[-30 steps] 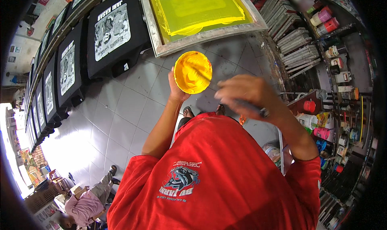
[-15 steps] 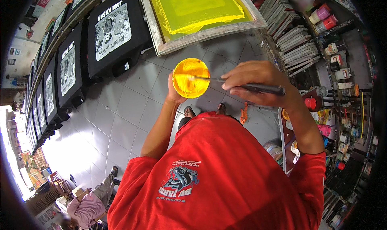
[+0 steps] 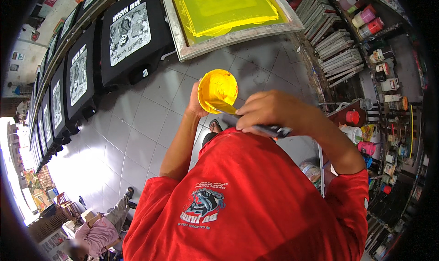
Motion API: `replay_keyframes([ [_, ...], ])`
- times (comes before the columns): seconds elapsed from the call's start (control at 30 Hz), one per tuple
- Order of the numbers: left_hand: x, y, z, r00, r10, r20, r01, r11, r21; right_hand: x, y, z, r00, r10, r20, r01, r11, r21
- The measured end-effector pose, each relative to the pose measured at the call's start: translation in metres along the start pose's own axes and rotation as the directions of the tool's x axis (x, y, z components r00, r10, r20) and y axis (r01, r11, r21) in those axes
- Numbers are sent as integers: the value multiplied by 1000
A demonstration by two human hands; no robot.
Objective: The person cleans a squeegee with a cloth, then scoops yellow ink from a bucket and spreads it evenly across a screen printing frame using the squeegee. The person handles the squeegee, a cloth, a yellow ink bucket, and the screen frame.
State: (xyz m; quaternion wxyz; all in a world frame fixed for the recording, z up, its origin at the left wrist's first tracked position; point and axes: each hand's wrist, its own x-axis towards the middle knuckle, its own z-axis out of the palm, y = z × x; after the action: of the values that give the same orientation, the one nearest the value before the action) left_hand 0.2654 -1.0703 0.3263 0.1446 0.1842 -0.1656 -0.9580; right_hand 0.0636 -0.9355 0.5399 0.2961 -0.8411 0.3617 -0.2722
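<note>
Our left hand [image 3: 195, 103] clamps the tub [image 3: 234, 84], right hand [image 3: 269, 113] the spatula [image 3: 225, 107]; we should brace the tub, scraping gently.

I log from my remote feed: floor [image 3: 137, 119], grey, square-tiled, bearing one sandalled foot [image 3: 215, 125] and another person's dark footwear [image 3: 130, 193]; shelving [image 3: 386, 36], dark, right side, carrying red, pink and white tubs [image 3: 376, 27].

Light pours through the blown-out opening [image 3: 10, 169] at my far left, glaring white on the floor [image 3: 132, 123]. Shelving [image 3: 386, 37] at my right is dimmer, shadow crosses my red shirt [image 3: 256, 183], the yellow tub [image 3: 216, 76] shows bright, and straight edges bend toward the black rim.
</note>
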Motion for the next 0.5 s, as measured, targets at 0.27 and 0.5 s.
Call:
replay_keyframes([
  [0.27,-1,-1,10,998,42,-55,-35,992,124,4,7,-8,993,75,94,-54,977,-207],
  [0.5,-11,-2,21,992,108,-58,-106,994,35,-12,5,-13,989,108,-98,-111,994,-23],
])
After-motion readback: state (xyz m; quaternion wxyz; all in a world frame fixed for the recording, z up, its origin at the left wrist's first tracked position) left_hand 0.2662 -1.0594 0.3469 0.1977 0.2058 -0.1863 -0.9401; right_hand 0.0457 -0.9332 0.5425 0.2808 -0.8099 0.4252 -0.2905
